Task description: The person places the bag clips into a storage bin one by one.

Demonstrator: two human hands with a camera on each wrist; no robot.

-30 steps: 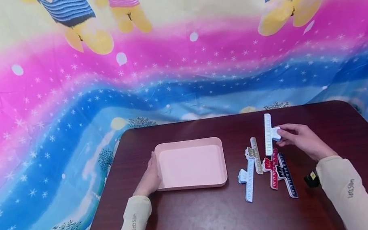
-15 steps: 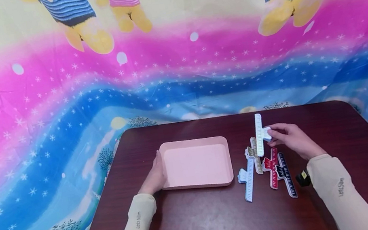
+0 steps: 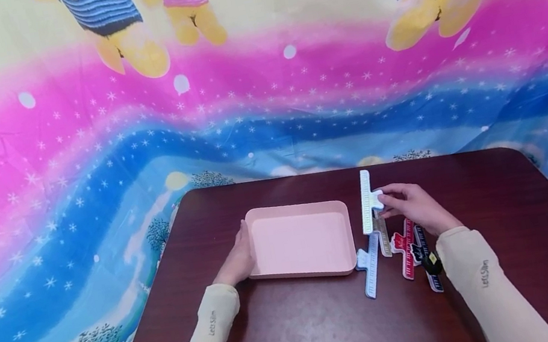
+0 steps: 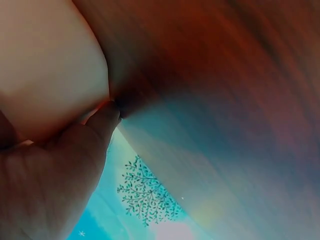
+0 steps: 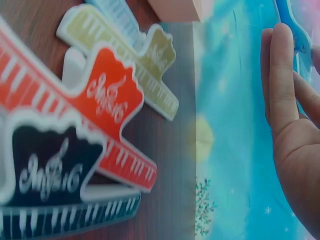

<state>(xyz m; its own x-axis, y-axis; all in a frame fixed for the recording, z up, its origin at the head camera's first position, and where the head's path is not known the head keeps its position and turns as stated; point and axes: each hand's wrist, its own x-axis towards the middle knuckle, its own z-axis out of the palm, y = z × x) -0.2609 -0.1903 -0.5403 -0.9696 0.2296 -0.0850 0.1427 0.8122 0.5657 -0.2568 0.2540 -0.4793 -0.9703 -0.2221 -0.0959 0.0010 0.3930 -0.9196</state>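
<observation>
My right hand [image 3: 415, 207] pinches the handle of a pale piano-key music clip [image 3: 366, 203] between thumb and fingers. It is held up above the olive clip [image 3: 385, 242] and covers part of it in the head view. In the right wrist view the held clip [image 5: 292, 30] looks blue at the top edge. My left hand [image 3: 236, 258] lies with straight fingers against the left wall of a pink rectangular tray [image 3: 300, 246]. A light blue clip [image 3: 371, 276], a red clip [image 5: 115, 90] and a black clip [image 5: 50, 170] lie on the table right of the tray.
The dark brown table [image 3: 302, 331] has rounded back corners. Behind it hangs a printed cloth [image 3: 260, 94] with bears and snowflakes. A black wrist device [image 3: 432, 263] overlaps the black clip in the head view. The light blue clip lies close to the tray's right side.
My right hand has carried the pale clip leftward, from above the red clip to over the olive one. The tray has slid right with my left hand against it.
</observation>
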